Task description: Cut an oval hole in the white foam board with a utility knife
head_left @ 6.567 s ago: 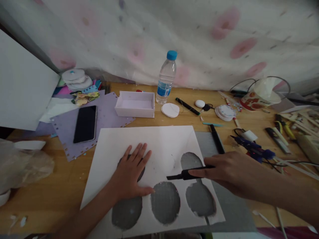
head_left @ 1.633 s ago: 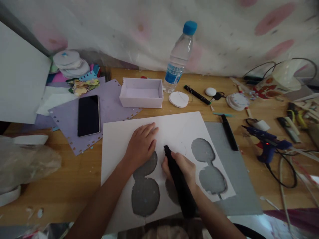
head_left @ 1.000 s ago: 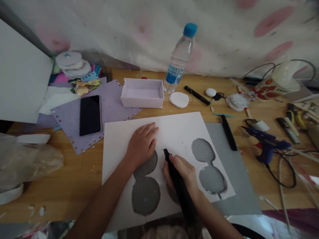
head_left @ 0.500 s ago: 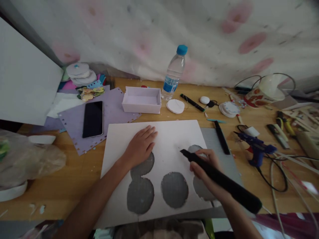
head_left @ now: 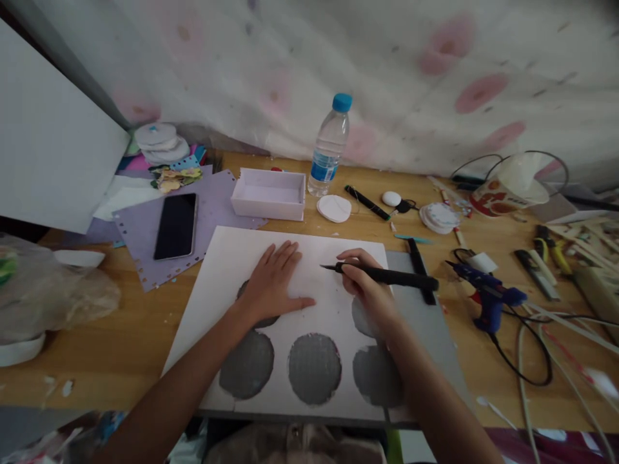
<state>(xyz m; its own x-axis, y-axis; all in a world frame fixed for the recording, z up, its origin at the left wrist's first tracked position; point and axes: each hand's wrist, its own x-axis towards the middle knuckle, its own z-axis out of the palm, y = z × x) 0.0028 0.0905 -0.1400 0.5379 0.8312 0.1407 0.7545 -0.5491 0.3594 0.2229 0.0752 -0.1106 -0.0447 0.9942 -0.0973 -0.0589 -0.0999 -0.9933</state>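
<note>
A white board [head_left: 319, 242] with several round cut-outs lies over a grey mat [head_left: 420, 341], whose grey shows through the holes. My left hand [head_left: 272, 288] rests flat on the board, fingers spread and thumb out to the right, partly covering an upper-left hole. In my right hand [head_left: 363, 278] is a black craft knife [head_left: 403, 278], held like a pen. Its thin pointed tip faces left, over the board's uncut upper middle. Whether the tip touches the surface I cannot tell. My right wrist and forearm hide parts of the right-hand holes.
Behind the board stand a white open box [head_left: 269, 207] and a water bottle [head_left: 329, 145]. A phone [head_left: 176, 225] lies on purple paper [head_left: 213, 193] at left. Rightward are a black stick-like tool [head_left: 422, 270], a blue glue gun [head_left: 489, 299] and trailing cables [head_left: 525, 380].
The board has turned slightly. My right hand has moved up and left, and the knife has swung from slanting toward me to nearly level. My left thumb has spread outward.
</note>
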